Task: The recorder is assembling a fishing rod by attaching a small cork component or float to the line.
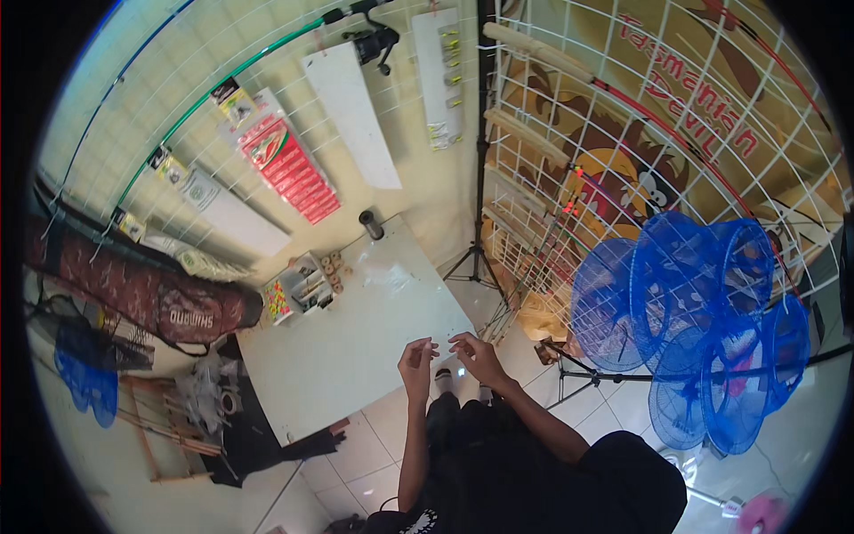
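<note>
Over the near right edge of a white table (374, 334), my left hand (415, 358) and my right hand (478, 358) face each other with a small gap between them. The fingers of both are curled, thumb and fingertips drawn together in a pinch. Whatever they pinch, if anything, is too small or thin to make out. A few tiny dark specks show near the fingertips, too small to name. Across the tabletop, away from my hands, stand a dark cylindrical cup (370, 224), several small brown rolls (333, 270) and a compartment box (307, 280) with brightly coloured small pieces.
A camouflage rod bag (178, 298) leans at the left. On the wall grid hang a green fishing rod (209, 89) with a reel (374, 46) and red packets (289, 169). Blue mesh nets (703, 311) hang at the right, beside a black tripod stand (480, 258).
</note>
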A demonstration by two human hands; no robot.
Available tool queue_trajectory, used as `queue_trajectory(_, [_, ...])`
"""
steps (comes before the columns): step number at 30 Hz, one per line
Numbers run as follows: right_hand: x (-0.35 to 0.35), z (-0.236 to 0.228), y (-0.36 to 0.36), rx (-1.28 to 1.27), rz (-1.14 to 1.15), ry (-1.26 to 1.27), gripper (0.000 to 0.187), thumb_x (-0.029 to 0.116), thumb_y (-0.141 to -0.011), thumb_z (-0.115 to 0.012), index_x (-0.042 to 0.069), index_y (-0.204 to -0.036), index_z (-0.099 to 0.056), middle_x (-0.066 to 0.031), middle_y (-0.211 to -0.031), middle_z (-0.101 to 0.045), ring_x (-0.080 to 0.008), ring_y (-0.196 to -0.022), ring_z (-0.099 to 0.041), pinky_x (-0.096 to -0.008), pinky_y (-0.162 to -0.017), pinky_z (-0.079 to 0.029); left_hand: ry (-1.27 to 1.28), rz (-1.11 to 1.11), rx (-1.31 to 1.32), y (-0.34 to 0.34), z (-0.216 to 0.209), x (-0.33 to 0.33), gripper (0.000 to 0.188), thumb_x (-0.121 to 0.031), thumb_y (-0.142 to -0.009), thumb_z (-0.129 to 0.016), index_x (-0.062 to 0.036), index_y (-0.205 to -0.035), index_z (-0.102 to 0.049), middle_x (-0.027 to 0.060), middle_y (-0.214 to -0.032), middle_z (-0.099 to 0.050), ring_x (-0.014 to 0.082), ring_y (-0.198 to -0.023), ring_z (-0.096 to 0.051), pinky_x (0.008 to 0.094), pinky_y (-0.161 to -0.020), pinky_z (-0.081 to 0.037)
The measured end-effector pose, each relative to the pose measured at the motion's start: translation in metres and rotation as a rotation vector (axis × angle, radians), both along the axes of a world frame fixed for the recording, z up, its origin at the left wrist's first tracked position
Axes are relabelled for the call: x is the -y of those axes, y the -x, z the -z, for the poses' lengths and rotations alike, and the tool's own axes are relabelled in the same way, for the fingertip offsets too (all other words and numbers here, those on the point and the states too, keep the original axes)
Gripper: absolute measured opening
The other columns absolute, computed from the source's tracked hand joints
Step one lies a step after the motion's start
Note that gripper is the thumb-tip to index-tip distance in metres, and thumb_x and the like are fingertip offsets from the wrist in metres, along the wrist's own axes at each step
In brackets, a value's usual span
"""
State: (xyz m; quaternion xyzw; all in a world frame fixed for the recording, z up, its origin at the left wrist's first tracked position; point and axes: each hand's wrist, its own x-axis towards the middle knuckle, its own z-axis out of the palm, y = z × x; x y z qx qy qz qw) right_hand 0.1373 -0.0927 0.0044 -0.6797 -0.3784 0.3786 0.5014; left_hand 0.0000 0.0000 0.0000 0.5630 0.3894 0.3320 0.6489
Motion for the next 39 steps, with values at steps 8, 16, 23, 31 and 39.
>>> queue_trajectory(8, [-0.007, 0.013, 0.05, -0.116, -0.186, -0.013, 0.015, 0.006, -0.095, -0.051, 0.0, -0.104, -0.062, -0.0068, -0.092, -0.071, -0.0139, -0.087, -0.069, -0.0266, -0.075, -0.052, -0.016, -0.397, -0.029, 0.086, 0.001, 0.028, 0.018, -0.013, -0.099, -0.051, 0.0001, -0.11, -0.056, 0.0126, -0.113, -0.063, 0.0154, -0.084, -0.063, 0.0279, -0.072, -0.049])
queue_trajectory(16, [-0.048, 0.009, 0.144, -0.107, -0.367, -0.052, 0.022, 0.002, -0.094, -0.047, 0.002, -0.114, -0.057, -0.0098, -0.09, -0.069, -0.012, -0.079, -0.066, -0.0253, -0.07, -0.052, -0.07, -0.549, 0.045, 0.191, -0.008, 0.039, 0.043, -0.035, -0.104, -0.039, -0.002, -0.13, -0.045, 0.0167, -0.13, -0.055, 0.0253, -0.107, -0.061, 0.0348, -0.086, -0.05])
queue_trajectory(23, [-0.083, 0.007, 0.282, -0.222, -0.442, -0.128, 0.023, 0.001, -0.094, -0.045, 0.003, -0.114, -0.056, -0.0089, -0.086, -0.067, -0.0097, -0.07, -0.061, -0.0233, -0.066, -0.05, -0.111, -0.771, -0.004, 0.325, -0.003, 0.059, 0.033, -0.025, -0.101, -0.051, -0.0014, -0.124, -0.051, 0.0146, -0.108, -0.066, 0.0199, -0.089, -0.067, 0.0295, -0.077, -0.05])
queue_trajectory(31, [-0.095, 0.019, 0.433, -0.294, -0.764, -0.159, 0.016, 0.007, -0.099, -0.048, 0.001, -0.108, -0.06, -0.0078, -0.083, -0.067, -0.0103, -0.07, -0.062, -0.0242, -0.064, -0.051, -0.12, -1.07, -0.063, 0.452, 0.002, 0.082, 0.029, -0.02, -0.099, -0.054, 0.0002, -0.119, -0.054, 0.0124, -0.097, -0.069, 0.0164, -0.078, -0.068, 0.0268, -0.069, -0.049])
queue_trajectory(39, [-0.14, 0.035, 0.505, -0.313, -0.957, -0.244, 0.019, 0.01, -0.102, -0.046, 0.0, -0.104, -0.063, -0.0075, -0.084, -0.067, -0.0111, -0.072, -0.063, -0.024, -0.063, -0.051, -0.065, -1.208, -0.074, 0.515, 0.01, 0.059, 0.03, -0.021, -0.099, -0.054, -0.0004, -0.121, -0.053, 0.013, -0.095, -0.068, 0.017, -0.076, -0.066, 0.0279, -0.067, -0.048])
